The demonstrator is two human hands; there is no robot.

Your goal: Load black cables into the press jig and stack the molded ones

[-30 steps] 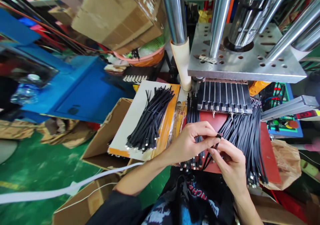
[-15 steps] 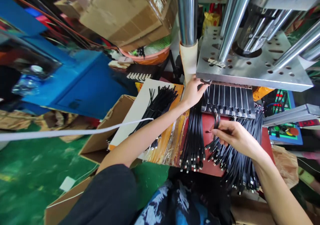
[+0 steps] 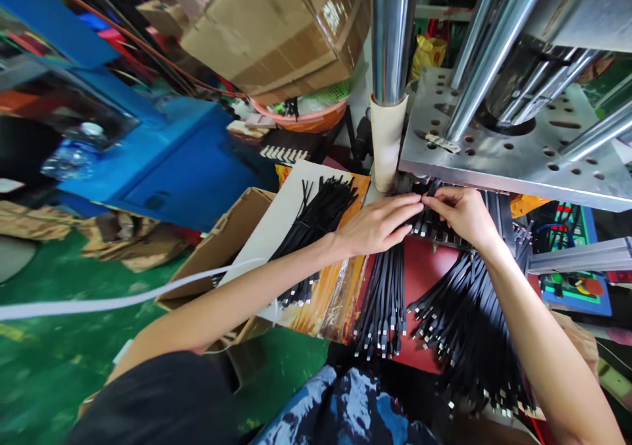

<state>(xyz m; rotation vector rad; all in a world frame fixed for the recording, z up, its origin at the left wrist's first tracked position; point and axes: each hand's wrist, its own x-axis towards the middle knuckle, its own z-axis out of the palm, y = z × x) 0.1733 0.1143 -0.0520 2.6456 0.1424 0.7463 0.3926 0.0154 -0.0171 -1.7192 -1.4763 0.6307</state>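
Note:
A slotted metal fixture (image 3: pixel 494 218) with black cables in it sits beneath a thick steel plate (image 3: pixel 518 168). My right hand (image 3: pixel 461 214) is over the fixture, thumb and fingers pinched on a thin black cable, of which only a little shows. Palm down, my left hand (image 3: pixel 378 224) reaches in from the left with fingers stretched out, their tips at the fixture's left end and close to my right fingertips. Below it hangs a narrow bundle of black cables (image 3: pixel 382 300); a wider bundle (image 3: pixel 474 326) spreads under my right forearm.
Another black cable bundle (image 3: pixel 320 211) lies on a white board (image 3: pixel 261 221) to the left. A steel column (image 3: pixel 390 37) stands behind my left hand. Open cardboard box (image 3: pixel 217 241) at lower left, control panel (image 3: pixel 582 287) at right, and a blurred white cord (image 3: pixel 123 300) crosses the left side.
My right hand has moved up and left onto the fixture from below it. My left hand has turned palm down, lower than before, its fingers stretched beside my right fingertips. The view has shifted slightly.

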